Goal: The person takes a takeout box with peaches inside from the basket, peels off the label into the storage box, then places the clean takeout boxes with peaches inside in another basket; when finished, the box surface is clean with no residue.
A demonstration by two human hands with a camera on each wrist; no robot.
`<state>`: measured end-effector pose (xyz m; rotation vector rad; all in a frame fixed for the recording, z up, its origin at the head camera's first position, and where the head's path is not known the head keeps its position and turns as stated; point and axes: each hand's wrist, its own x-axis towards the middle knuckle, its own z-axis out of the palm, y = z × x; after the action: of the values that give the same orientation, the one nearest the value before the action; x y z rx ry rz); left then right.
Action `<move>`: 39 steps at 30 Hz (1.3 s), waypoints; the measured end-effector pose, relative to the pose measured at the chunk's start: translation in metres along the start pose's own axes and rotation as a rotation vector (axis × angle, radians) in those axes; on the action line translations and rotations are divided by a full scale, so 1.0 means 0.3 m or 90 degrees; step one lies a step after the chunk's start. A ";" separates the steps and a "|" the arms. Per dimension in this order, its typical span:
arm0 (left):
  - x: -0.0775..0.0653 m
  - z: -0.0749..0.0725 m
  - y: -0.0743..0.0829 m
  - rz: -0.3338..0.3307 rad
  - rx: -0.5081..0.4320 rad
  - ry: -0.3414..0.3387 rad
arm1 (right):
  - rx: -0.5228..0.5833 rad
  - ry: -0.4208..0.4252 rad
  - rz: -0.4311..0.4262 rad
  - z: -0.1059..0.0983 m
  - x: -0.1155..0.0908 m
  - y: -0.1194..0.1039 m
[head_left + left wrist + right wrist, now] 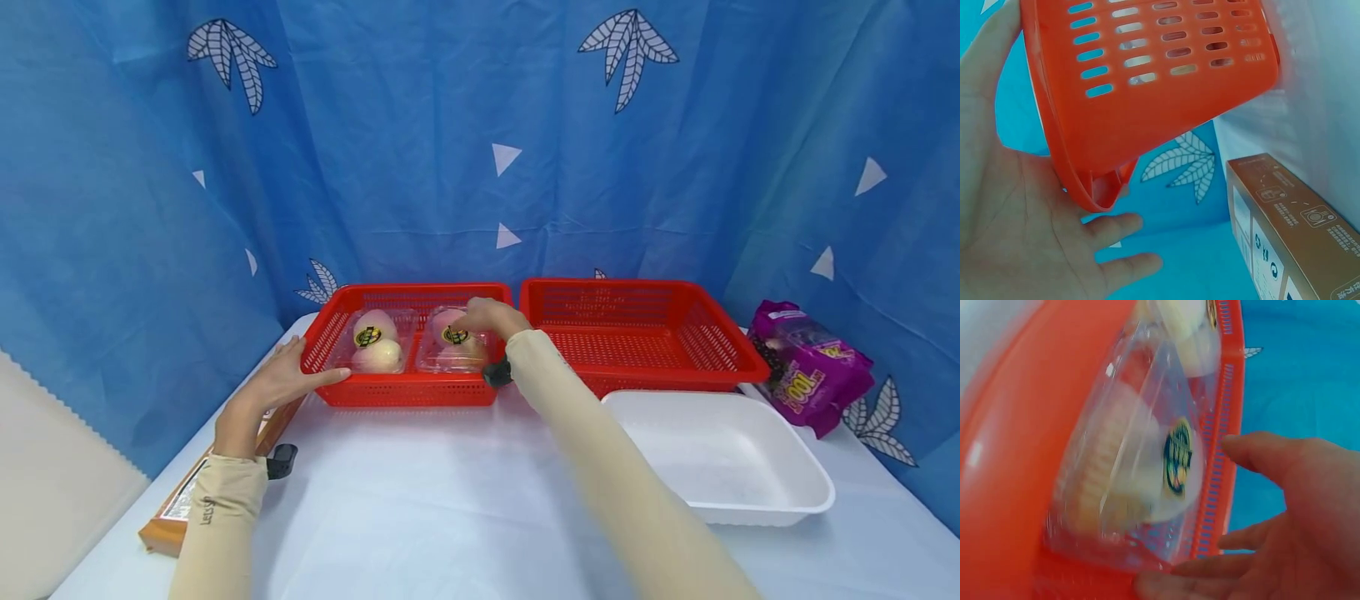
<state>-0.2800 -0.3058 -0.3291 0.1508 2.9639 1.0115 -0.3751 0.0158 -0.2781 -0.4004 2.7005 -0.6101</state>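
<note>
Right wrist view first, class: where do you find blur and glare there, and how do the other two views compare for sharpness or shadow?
Right wrist: the clear fruit pack looks blurred, with bright glints on its plastic; left wrist: printed icons on the brown box are crisper; head: soft shadows fall across the white tabletop.

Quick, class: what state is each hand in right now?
Left hand: open, touching the left red basket.
Right hand: open, near the right fruit pack; contact unclear.
</note>
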 end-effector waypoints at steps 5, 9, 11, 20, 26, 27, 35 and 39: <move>0.004 0.000 -0.002 -0.005 -0.019 -0.008 | -0.013 -0.041 0.074 0.024 0.014 -0.044; 0.003 -0.003 0.004 -0.008 -0.029 -0.014 | -0.001 -0.044 0.111 0.024 0.012 -0.052; 0.003 -0.007 0.008 -0.011 -0.030 -0.016 | 0.003 -0.040 0.114 0.022 0.014 -0.047; 0.001 -0.002 0.010 -0.013 -0.040 -0.018 | 0.025 -0.048 0.099 0.014 0.010 -0.022; 0.008 -0.004 0.008 -0.011 -0.036 -0.018 | 0.058 -0.030 0.077 0.007 0.030 0.003; 0.009 -0.004 0.007 -0.010 -0.035 -0.019 | 0.080 -0.029 0.064 0.007 0.036 0.009; 0.007 -0.005 0.006 -0.008 -0.037 -0.019 | 0.275 -0.012 0.023 -0.001 0.071 0.056; 0.009 -0.004 0.004 -0.015 -0.038 -0.020 | 0.341 -0.009 0.003 -0.026 0.064 0.089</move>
<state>-0.2828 -0.3053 -0.3272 0.1294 2.8961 1.0841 -0.4007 0.0351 -0.2888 -0.2507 2.3902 -1.2714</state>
